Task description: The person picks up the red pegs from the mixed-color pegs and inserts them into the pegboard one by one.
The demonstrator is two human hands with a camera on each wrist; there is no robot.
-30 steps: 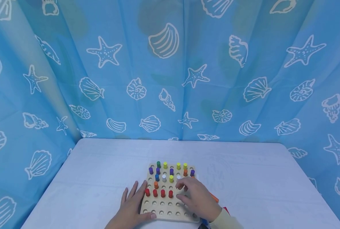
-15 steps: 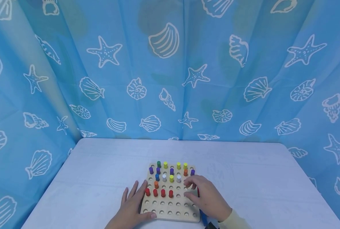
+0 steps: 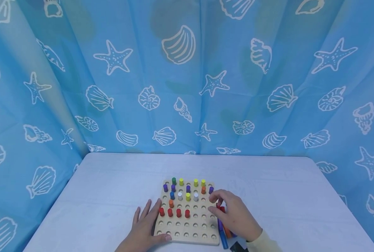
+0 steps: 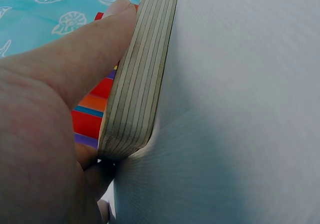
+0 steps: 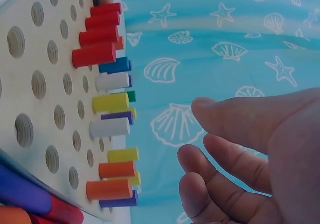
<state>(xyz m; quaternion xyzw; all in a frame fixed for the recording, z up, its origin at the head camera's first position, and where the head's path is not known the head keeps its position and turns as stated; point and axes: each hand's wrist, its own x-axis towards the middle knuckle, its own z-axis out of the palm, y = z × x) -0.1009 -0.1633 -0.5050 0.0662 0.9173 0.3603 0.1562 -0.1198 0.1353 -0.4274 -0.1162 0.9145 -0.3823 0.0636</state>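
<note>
A wooden pegboard [image 3: 187, 239] lies on the table with several coloured pegs standing in it. Red pegs [image 3: 178, 212] form a row across its middle left, with white, yellow, purple, orange, blue and green ones farther back. My left hand [image 3: 141, 227] rests against the board's left front corner, fingers spread along the side; in the left wrist view the thumb [image 4: 102, 31] lies over the board's layered edge [image 4: 137, 73]. Over the board's right edge is my right hand [image 3: 234, 213], fingers loosely bent. Nothing shows between its thumb and fingers in the right wrist view.
Loose pegs, among them a blue one [image 3: 223, 240] and an orange one [image 3: 227, 231], lie along the board's right side, partly under the right hand. A white cloth [image 3: 111, 175] covers the table. A blue seashell curtain [image 3: 187, 87] hangs behind.
My right hand has moved right, from over the board's holes to its right edge, uncovering holes and some loose pegs. The left hand and board stay in place.
</note>
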